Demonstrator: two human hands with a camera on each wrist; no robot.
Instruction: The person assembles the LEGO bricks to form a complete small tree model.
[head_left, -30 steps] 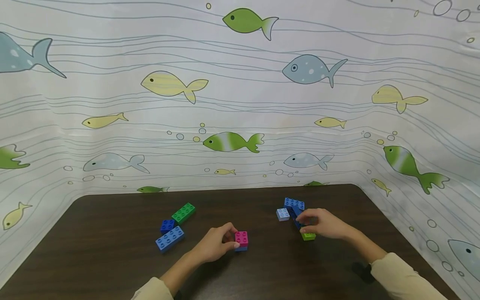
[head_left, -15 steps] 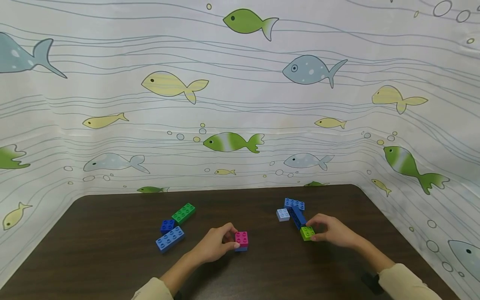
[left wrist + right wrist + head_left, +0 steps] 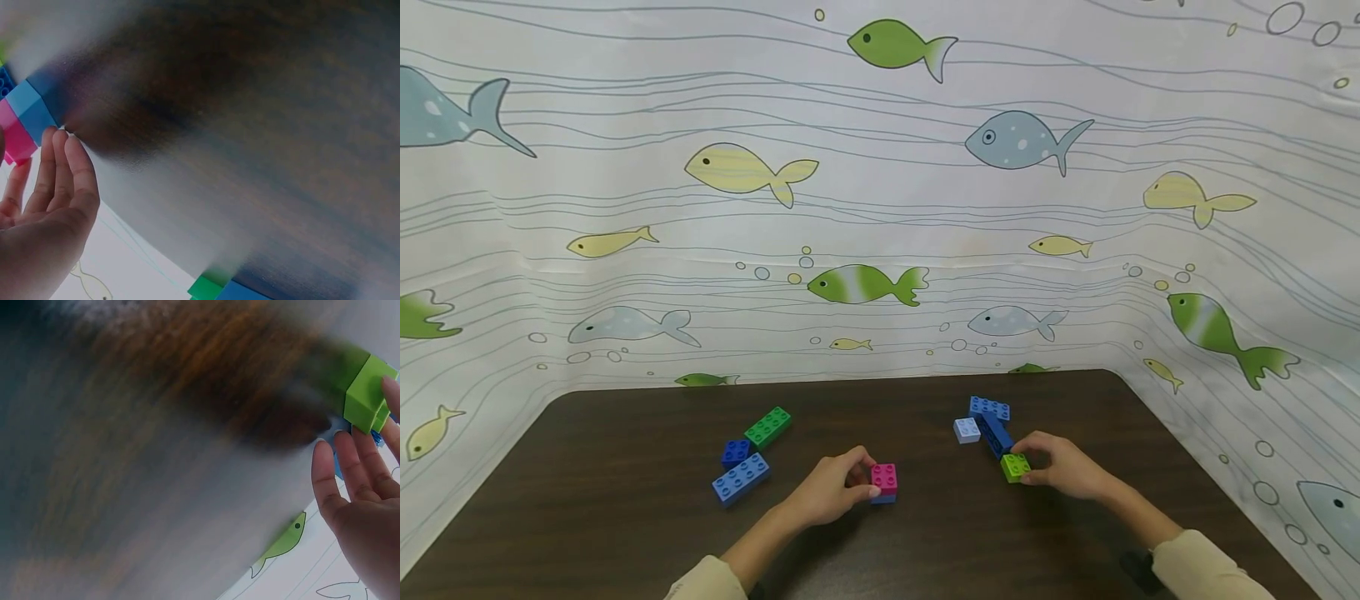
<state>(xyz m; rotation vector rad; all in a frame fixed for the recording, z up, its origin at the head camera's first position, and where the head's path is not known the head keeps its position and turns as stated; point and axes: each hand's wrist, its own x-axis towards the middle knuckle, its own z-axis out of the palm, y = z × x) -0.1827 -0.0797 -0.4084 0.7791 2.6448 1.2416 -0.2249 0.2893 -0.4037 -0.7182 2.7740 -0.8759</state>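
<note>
My left hand (image 3: 829, 490) holds a small stack between thumb and fingers: a pink brick (image 3: 883, 477) on top of a blue brick (image 3: 34, 111). The stack sits on the dark table (image 3: 925, 550). To the right, my right hand (image 3: 1063, 467) pinches a lime green brick (image 3: 1015, 467), with the thumb on its near side. In the right wrist view the other fingers (image 3: 325, 475) are spread beside that brick. A dark blue long brick (image 3: 997, 435) lies just behind the green one; whether they touch I cannot tell.
Behind on the right lie a blue brick (image 3: 990, 407) and a light blue brick (image 3: 967, 430). On the left are a green brick (image 3: 768, 427), a dark blue small brick (image 3: 736, 452) and a blue long brick (image 3: 741, 479). A fish-print curtain (image 3: 880, 208) surrounds the table's back and sides.
From above the dark blue brick, my right hand has moved back towards me and right, and now grips the lime green brick. My left hand and its stack have stayed put.
</note>
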